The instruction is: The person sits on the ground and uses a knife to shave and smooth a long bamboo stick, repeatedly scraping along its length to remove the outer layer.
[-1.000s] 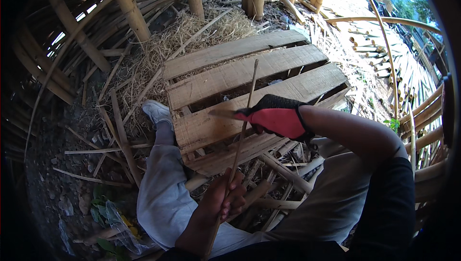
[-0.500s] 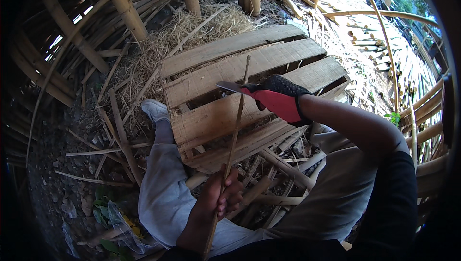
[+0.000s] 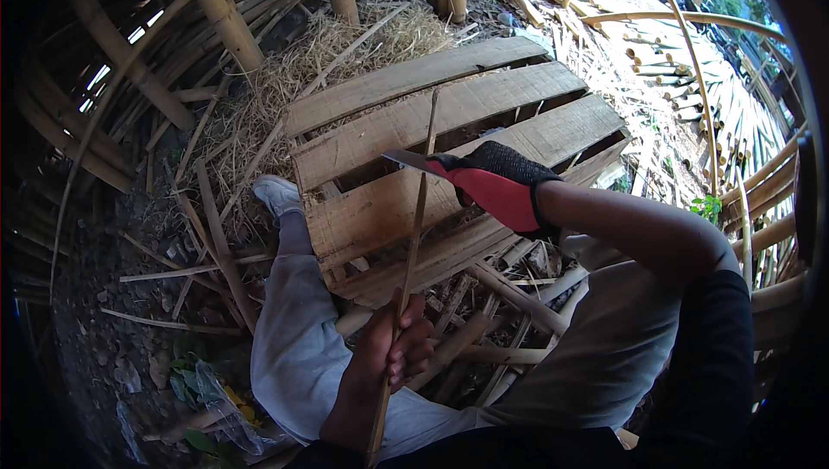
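Note:
My bare left hand [image 3: 400, 346] is closed round the lower part of a long, thin bamboo strip [image 3: 418, 225], which slants up and away over a slatted wooden crate [image 3: 363, 218]. On my right hand [image 3: 496, 182] is a red and black work glove, its fingers wrapped round a knife whose handle is hidden. The knife's blade [image 3: 403, 158] points left and crosses the strip above its middle, at or very close to it. The strip's far tip stands free above the slats.
Dry shavings [image 3: 371, 37] are heaped behind the crate, with upright bamboo poles [image 3: 220, 11] beyond. Cut bamboo pieces [image 3: 518, 305] lie between my legs. A clear plastic bag [image 3: 229, 413] is at the lower left, and bamboo stacks [image 3: 673, 80] lie at the far right.
My right hand and the knife have shifted slightly left and down. The strip's upper end has tipped a little left. My left hand keeps its grip, almost in place.

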Tool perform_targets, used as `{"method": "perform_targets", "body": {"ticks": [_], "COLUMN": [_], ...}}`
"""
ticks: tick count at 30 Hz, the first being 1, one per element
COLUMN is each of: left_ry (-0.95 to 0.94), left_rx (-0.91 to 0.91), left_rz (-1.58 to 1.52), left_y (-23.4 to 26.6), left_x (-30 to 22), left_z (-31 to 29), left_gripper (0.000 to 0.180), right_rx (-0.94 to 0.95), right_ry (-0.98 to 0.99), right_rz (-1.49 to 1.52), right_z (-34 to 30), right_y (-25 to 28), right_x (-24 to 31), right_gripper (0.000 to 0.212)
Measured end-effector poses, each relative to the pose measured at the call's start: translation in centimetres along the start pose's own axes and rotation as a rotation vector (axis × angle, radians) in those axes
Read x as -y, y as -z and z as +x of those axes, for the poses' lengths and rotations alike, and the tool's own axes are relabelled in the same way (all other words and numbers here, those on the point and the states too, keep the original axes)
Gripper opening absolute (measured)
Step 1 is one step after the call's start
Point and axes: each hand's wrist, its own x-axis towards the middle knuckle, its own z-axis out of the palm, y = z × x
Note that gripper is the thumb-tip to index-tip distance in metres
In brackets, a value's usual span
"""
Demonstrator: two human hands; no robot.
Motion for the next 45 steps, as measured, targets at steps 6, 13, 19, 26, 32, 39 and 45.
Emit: {"method": "perform_targets", "body": {"ticks": [6, 13, 19, 26, 32, 39, 45], "left_ry": [-0.008, -0.045, -0.002, 0.069, 0.019, -0.008, -0.005], "left_rx": [-0.083, 0.015, -0.044, -0.061, -0.013, -0.054, -0.078], "left_rz": [0.059, -0.129, 0.026, 0.041, 0.006, 0.002, 0.056], "left_y": [-0.3, 0.4, -1.2, -1.6, -1.5, -2.0, -1.9], "left_x": [-0.1, -0.4, -0.4, 0.2, 0.9, 0.6, 0.5], "left_z": [0.0, 0.0, -0.9, -0.5, -0.9, -0.9, -1.4], "left_gripper": [0.043, 0.033, 0.041, 0.047, 0.034, 0.035, 0.034], "right_rx": [-0.136, -0.276, -0.566, -0.628, -0.561, -0.588, -0.551], "right_ry": [0.248, 0.617, 0.645, 0.679, 0.745, 0.806, 0.841], "right_rz": [-0.356, -0.699, -0.694, -0.612, -0.625, -0.68, -0.708], "right_z": [-0.4, -2.1, -1.7, -0.1, -1.1, -1.0, -1.1], "right_y": [-0.8, -3.2, -2.2, -1.9, -2.0, -1.5, -2.1], "right_x": [-0.6, -0.3, -0.4, -2.2, -2.3, -2.8, -2.6], "right_gripper": [0.043, 0.038, 0.044, 0.051, 0.049, 0.052, 0.044]}}
